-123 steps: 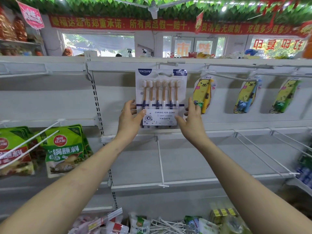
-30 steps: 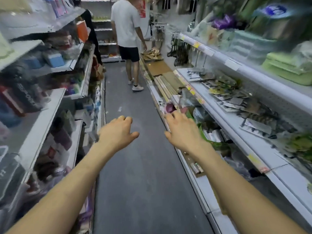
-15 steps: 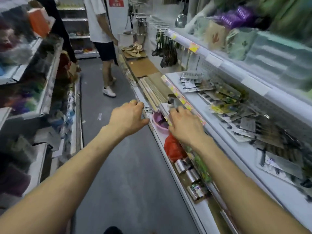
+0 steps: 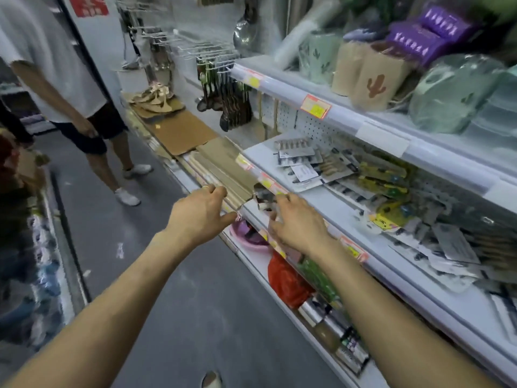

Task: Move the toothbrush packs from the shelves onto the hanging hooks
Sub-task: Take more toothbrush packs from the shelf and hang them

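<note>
Over the aisle floor, beside the right-hand shelving, both bare arms reach forward. Left hand hangs palm down with fingers loosely curled and thumb out, a ring on one finger, holding nothing. Right hand is just beside it at the front lip of the middle shelf, fingers spread and slightly bent, nothing plainly gripped (fingertips end at a dark shiny patch on the lip; too blurred to tell if they touch it). Toothbrush packs lie flat in a loose scatter on that middle shelf, beyond the right hand. Grey-carded ones sit toward the far end, yellow packs further in by the pegboard, a messier heap at near right. Bare wire hooks stick out higher up, at the far end of the shelving. Upper shelf carries cactus-print containers. Below the middle shelf are a pink basin and a red bag. Another person in a white shirt and dark shorts stands in the aisle at left, well apart from the hands.
</note>
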